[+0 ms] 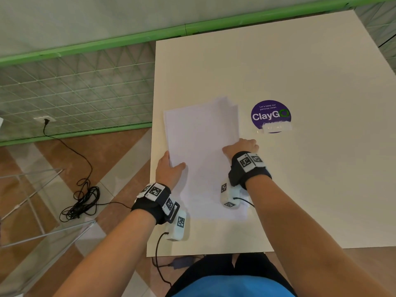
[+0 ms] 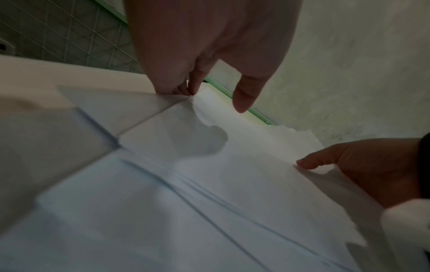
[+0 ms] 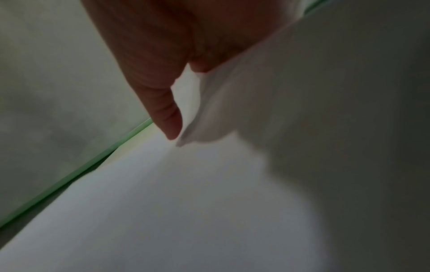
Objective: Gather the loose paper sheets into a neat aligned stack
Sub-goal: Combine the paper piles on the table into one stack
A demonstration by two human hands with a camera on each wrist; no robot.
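A stack of white paper sheets (image 1: 203,151) lies on the white table (image 1: 310,179), its far ends fanned unevenly. My left hand (image 1: 169,168) grips the stack's left edge, thumb on top and fingers underneath. The left wrist view shows the left hand (image 2: 204,55) pinching that edge of the sheets (image 2: 232,174), whose layers are offset. My right hand (image 1: 241,147) holds the right edge, with its thumb on the sheets and its fingers curled over the side. In the right wrist view the right hand (image 3: 167,73) holds raised paper (image 3: 221,110) beside its thumb.
A round purple ClayGo sticker (image 1: 270,115) sits on the table right of the stack. The table's left edge runs just beside my left hand. A green railing with mesh (image 1: 85,86) stands beyond, and a coiled black cable (image 1: 81,202) lies on the tiled floor.
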